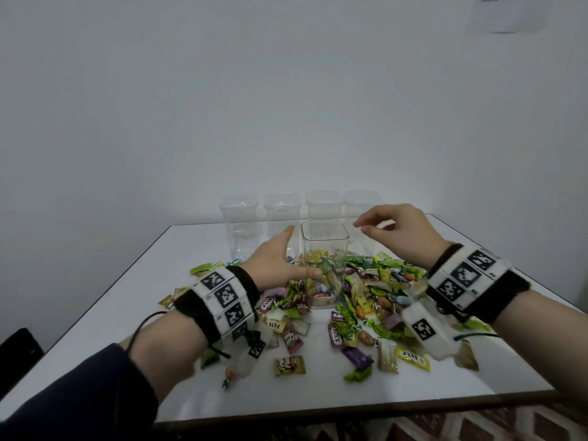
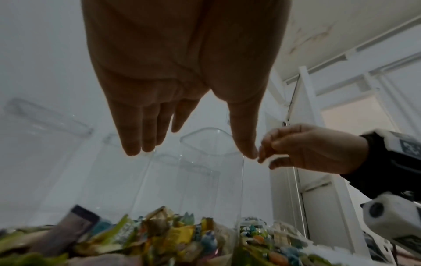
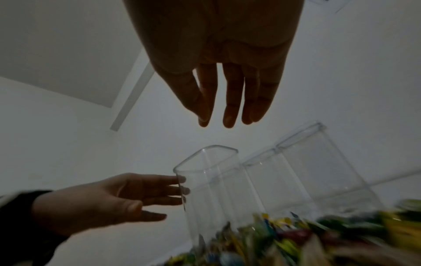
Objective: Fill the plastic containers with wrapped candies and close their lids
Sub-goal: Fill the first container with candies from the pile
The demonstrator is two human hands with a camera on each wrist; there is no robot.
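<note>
Plainly the filling step is in hand; the open container [image 1: 324, 265] stands upright near the middle of the white table [image 1: 133, 300], lidless, with wrapped candies [image 1: 359, 316] lying loose all round its base and some already inside its lower part; it looks well short of full. The left hand [image 1: 276, 263] sits just beside the container's left wall, fingers straight and relaxed, touching or nearly touching the plastic, which I cannot settle, and curled round nothing. The right hand [image 1: 394, 232] hovers just right of the rim, thumb and fingers loosely extended and spread in the right wrist view, nothing visible between them; I judge it released. Four more clear containers [image 1: 281, 214] stand in a row behind, apparently empty, their tops seemingly covered though too faint to be sure. Next, I judge, comes a fresh scoop from the pile while the left hand steadies the container; no loose lid shows, so closing waits.
</note>
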